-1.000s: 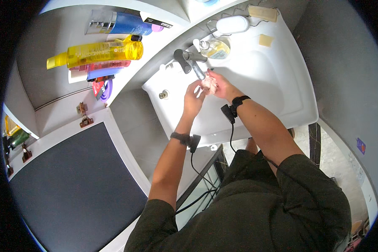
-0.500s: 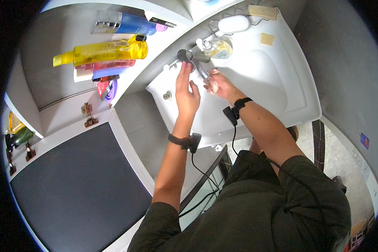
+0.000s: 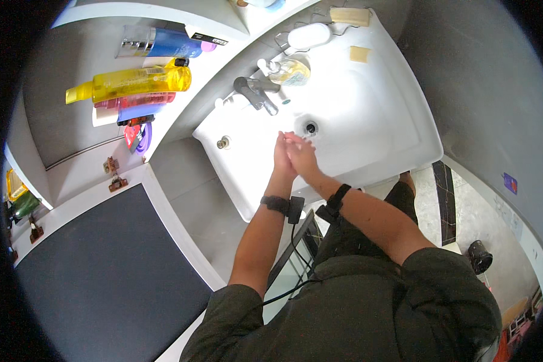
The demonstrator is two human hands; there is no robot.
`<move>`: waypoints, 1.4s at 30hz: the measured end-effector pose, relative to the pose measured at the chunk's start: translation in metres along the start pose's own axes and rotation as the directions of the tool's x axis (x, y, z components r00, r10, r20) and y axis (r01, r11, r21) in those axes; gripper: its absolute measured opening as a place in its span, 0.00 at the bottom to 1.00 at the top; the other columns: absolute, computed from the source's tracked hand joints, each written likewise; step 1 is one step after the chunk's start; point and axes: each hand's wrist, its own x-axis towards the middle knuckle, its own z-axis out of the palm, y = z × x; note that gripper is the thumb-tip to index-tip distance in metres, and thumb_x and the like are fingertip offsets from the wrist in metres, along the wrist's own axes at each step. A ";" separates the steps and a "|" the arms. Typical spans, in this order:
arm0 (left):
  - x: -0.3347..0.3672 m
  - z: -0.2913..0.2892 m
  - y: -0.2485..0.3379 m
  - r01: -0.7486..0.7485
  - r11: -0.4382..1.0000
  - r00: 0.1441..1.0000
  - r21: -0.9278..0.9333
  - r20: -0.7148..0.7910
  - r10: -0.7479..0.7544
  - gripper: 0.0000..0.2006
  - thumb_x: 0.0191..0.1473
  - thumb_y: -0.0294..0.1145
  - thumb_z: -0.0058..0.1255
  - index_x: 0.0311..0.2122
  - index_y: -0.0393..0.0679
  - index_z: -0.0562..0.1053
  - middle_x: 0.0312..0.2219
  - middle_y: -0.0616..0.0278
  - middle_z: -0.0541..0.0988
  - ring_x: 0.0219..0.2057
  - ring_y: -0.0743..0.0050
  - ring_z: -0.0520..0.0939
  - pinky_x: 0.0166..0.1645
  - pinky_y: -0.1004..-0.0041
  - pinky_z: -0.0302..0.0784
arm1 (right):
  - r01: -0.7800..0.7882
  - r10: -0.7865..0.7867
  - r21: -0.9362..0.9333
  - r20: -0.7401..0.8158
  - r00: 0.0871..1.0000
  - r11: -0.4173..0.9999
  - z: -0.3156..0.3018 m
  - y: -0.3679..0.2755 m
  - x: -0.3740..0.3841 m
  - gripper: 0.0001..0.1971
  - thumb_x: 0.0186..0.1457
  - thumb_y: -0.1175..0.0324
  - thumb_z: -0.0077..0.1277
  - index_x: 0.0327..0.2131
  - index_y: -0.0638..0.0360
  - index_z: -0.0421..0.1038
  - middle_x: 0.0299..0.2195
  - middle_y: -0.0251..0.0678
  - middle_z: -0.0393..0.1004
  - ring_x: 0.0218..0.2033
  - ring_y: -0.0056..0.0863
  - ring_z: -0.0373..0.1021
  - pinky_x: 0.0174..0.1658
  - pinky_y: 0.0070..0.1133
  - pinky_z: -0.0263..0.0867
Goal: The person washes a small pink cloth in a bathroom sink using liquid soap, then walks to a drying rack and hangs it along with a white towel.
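Observation:
My left hand (image 3: 282, 158) and my right hand (image 3: 302, 157) meet palm to palm over the near part of the white sink (image 3: 368, 108). Both have their fingers stretched out, the right ones lying partly across the left fingertips. No object shows between them, though the inner palms are hidden. Beyond them stands the dark grey faucet (image 3: 256, 95), untouched, with no stream visible at its spout. The round drain (image 3: 310, 128) lies just past my right fingers. Each wrist wears a black strap with a small box.
Behind the faucet stand a clear pump bottle (image 3: 291, 72) and a white oval container (image 3: 309, 37). A pale yellow piece (image 3: 359, 54) lies on the sink. An open cabinet at left holds a yellow bottle (image 3: 139, 82) and several others; its dark door panel (image 3: 114, 271) hangs near my left arm.
My left hand has left the faucet and my right hand has come away from the spout. Both have drawn toward me and come together. The view has shifted slightly.

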 end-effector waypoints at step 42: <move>0.015 0.151 -0.098 -0.178 0.566 0.984 0.805 0.147 0.101 0.15 0.63 0.40 0.43 0.31 0.41 0.72 0.24 0.70 0.72 0.27 0.82 0.70 0.32 0.75 0.67 | -0.009 0.436 0.895 -0.209 0.875 0.446 -0.156 -0.085 -0.004 0.20 0.61 0.52 0.37 0.29 0.59 0.66 0.28 0.37 0.71 0.29 0.32 0.69 0.38 0.28 0.68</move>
